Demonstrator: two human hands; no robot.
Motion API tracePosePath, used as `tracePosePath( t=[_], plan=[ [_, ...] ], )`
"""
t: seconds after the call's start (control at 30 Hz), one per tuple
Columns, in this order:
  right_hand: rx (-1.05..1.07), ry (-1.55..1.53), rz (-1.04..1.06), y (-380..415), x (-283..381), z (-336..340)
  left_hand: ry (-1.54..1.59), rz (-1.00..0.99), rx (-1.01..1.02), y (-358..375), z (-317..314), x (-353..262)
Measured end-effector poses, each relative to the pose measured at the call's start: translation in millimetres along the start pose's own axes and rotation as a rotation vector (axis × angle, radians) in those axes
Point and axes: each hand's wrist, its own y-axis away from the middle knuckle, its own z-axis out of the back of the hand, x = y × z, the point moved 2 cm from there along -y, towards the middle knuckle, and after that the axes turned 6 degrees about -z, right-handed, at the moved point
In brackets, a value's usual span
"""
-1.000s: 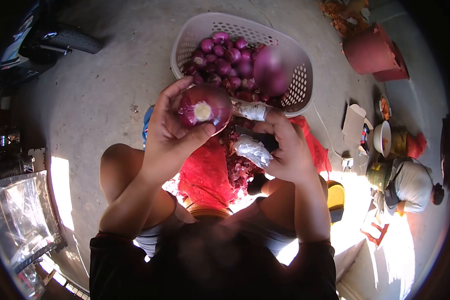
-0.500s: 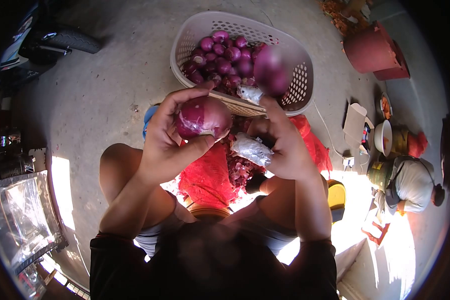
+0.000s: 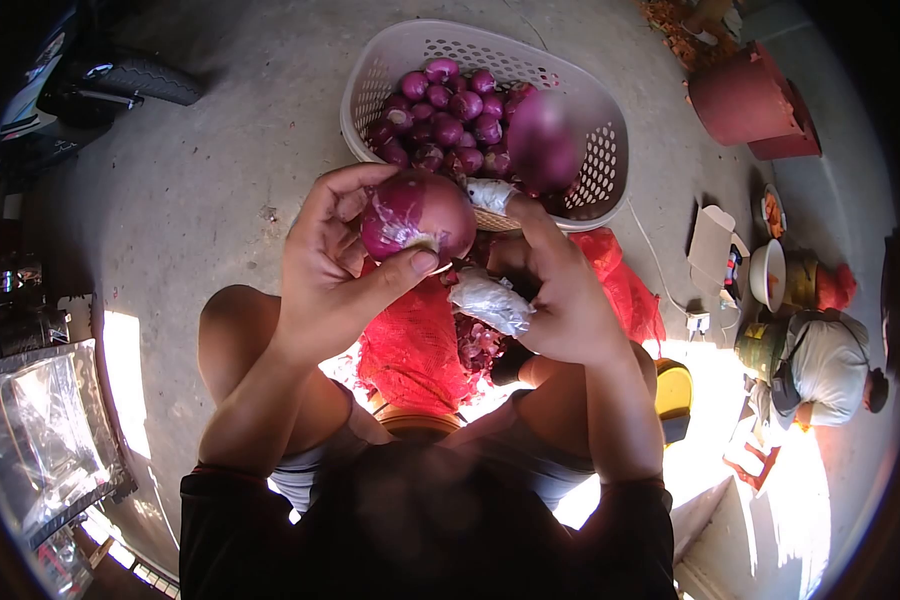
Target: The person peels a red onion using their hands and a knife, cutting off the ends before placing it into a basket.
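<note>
A large red onion point(image 3: 432, 205) with glossy purple skin rests in my left hand point(image 3: 320, 270), whose fingers wrap its far side while the thumb presses near its pale end. My right hand point(image 3: 565, 290) is beside the onion, fingers curled inward. White wrapping point(image 3: 492, 302) covers its thumb, and more covers the tip of its index finger. A thin pale edge shows at the onion's underside by the right fingers; whatever they grip is hidden. Just beyond both hands stands a pale perforated basket point(image 3: 370, 70) holding many peeled-looking red onions point(image 3: 447, 130).
Between my legs lie a red mesh bag point(image 3: 415, 350) and loose onion skins point(image 3: 480, 345). Another red mesh piece point(image 3: 625, 290) is at right. A person point(image 3: 825, 370) bends near a white bowl point(image 3: 767, 275). A reddish bin point(image 3: 745, 95) and a motorbike wheel point(image 3: 140, 80) stand farther off.
The onion has turned in my left hand and shifted slightly right and up, its pale end now facing the thumb. My right hand has moved slightly left, its wrapped fingers closer to the onion.
</note>
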Motion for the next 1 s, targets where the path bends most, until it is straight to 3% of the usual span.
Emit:
tracePosePath(
  t=[0.07,0.17,0.47,0.57,0.87,1.0],
  plan=[
    [-0.094,0.148,0.130,0.7,2.4,-1.9,0.045,-0.023,-0.035,0.6,-0.2,3.5],
    [-0.108,0.095,0.111,0.6,-1.2,-7.2,0.067,-0.041,-0.009,-0.1,0.8,4.4],
    [-0.278,0.227,0.366,-1.3,1.1,-16.5,0.080,-0.065,-0.077,3.0,-3.0,5.3],
    [-0.273,0.180,0.296,0.5,-2.0,-18.9,0.115,-0.106,-0.085,3.5,-3.3,8.8],
    [-0.406,0.094,0.420,-1.6,-10.4,-30.7,0.201,-0.057,-0.159,7.9,-5.7,11.8],
    [-0.466,-0.106,0.431,-2.4,-14.7,-39.5,0.222,-0.047,-0.161,8.3,-6.2,11.9]
  ],
)
